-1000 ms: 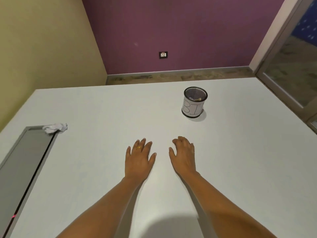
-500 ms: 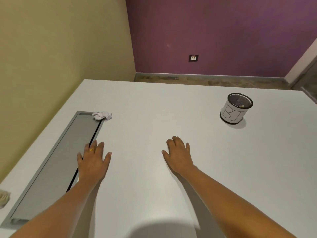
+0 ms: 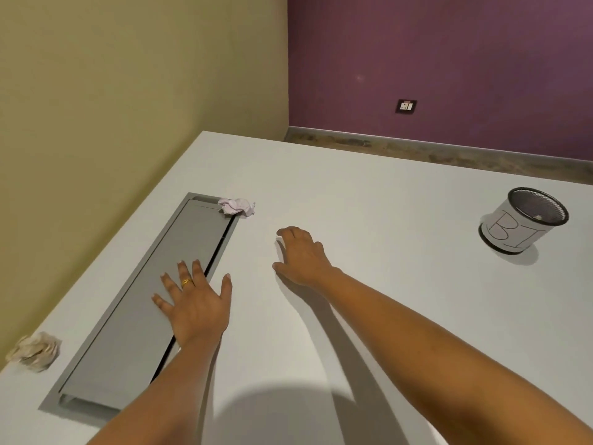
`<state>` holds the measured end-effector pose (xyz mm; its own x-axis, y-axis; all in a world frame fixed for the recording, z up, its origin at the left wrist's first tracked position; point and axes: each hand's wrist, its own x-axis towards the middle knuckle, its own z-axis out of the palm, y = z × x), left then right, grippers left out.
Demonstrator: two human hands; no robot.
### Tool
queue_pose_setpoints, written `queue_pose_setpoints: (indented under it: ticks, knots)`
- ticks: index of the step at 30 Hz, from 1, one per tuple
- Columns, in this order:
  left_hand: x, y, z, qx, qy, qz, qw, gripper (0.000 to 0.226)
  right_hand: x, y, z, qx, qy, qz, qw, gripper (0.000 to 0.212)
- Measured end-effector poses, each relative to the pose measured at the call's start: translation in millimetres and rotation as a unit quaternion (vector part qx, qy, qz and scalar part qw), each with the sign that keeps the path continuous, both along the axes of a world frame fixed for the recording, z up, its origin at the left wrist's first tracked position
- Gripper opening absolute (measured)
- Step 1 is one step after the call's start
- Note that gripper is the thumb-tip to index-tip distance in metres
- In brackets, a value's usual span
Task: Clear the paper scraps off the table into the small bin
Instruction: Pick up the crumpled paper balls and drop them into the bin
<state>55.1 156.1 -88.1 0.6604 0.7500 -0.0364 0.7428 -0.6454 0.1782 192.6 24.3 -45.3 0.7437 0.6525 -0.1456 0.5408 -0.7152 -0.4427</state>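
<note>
A crumpled white paper scrap (image 3: pixel 236 206) lies at the far end of a grey cable flap set in the white table (image 3: pixel 369 194). A second crumpled scrap (image 3: pixel 33 350) sits at the table's left edge. The small mesh bin (image 3: pixel 521 220), wrapped in white paper with letters drawn on it, stands at the far right. My left hand (image 3: pixel 195 300) rests flat and open on the grey flap, a ring on one finger. My right hand (image 3: pixel 303 256) lies open on the table, its fingers pointing toward the far scrap, a short way from it.
The grey cable flap (image 3: pixel 138 332) runs lengthwise along the left side of the table. A yellow wall stands close on the left, a purple wall with a socket (image 3: pixel 407 106) beyond the far edge.
The view has swung left. My left hand slid left onto the grey flap, my right hand moved toward the far scrap, and the second scrap at the left edge came into view.
</note>
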Motion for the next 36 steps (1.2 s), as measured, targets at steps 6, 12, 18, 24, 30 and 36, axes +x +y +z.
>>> queue_pose_setpoints:
  ticks: [6,12,18,24,30,36]
  knots:
    - [1,0,0,0.011,0.002,0.006,1.000,0.072,19,59,5,0.023,-0.019,0.029,0.999,0.063]
    - [2,-1,0,0.017,0.007,0.012,1.000,0.073,42,103,7,-0.035,-0.081,0.086,0.992,0.059]
    - [2,-1,0,0.027,0.019,0.013,0.999,0.074,45,111,-1,-0.126,-0.067,0.119,0.983,0.052]
    - [3,-1,1,0.024,0.017,0.014,0.999,0.073,34,99,-9,-0.030,-0.147,0.116,0.982,0.034]
    - [3,-2,1,0.021,0.022,0.011,0.999,0.072,23,72,-5,0.083,-0.091,0.105,0.987,0.015]
    - [2,-2,4,0.010,0.016,0.004,1.000,0.070,18,31,12,0.123,-0.012,0.038,0.992,0.012]
